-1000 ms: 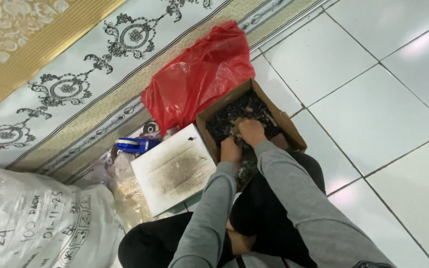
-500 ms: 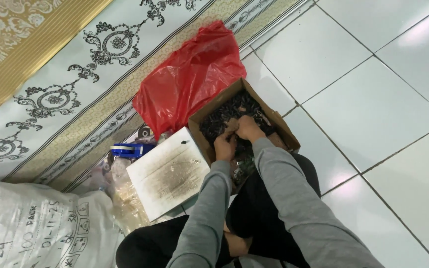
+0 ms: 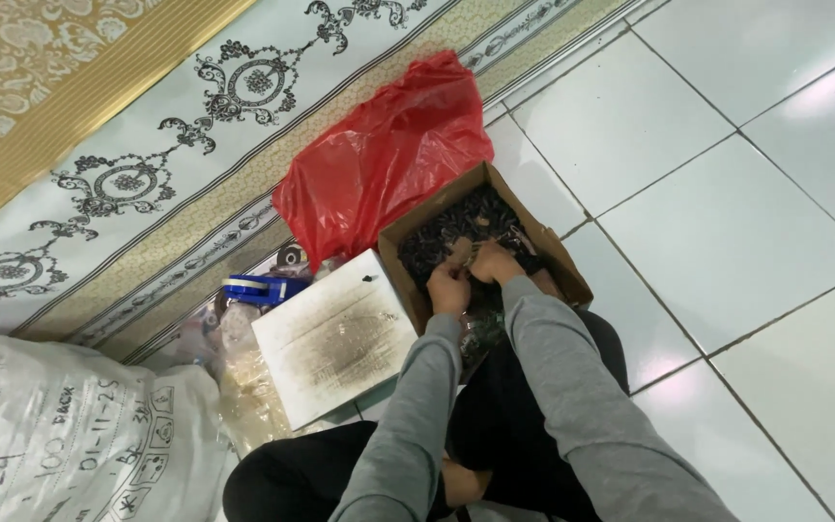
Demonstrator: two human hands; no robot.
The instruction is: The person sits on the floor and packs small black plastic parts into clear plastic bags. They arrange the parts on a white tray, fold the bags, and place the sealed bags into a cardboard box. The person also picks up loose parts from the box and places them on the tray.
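A brown cardboard box (image 3: 561, 259) on the tiled floor holds a heap of small dark pieces (image 3: 456, 224). Both my hands are inside the box at its near side. My left hand (image 3: 448, 287) is curled over the dark pieces by the near left wall. My right hand (image 3: 494, 262) sits just right of it, fingers bent down into the heap. The two hands touch or nearly touch. What the fingers pinch is too small to make out. Grey sleeves cover both arms.
A red plastic bag (image 3: 388, 155) lies behind the box. A stained white board (image 3: 332, 333) lies left of it, with a blue tape dispenser (image 3: 263, 287) and clear plastic bags beyond. A white woven sack (image 3: 60, 435) fills the lower left. A patterned carpet (image 3: 147, 126) borders the tiles.
The camera view has shifted slightly, so the box sits lower and further right in the frame. My hands stay in the box, working among the dark pieces.
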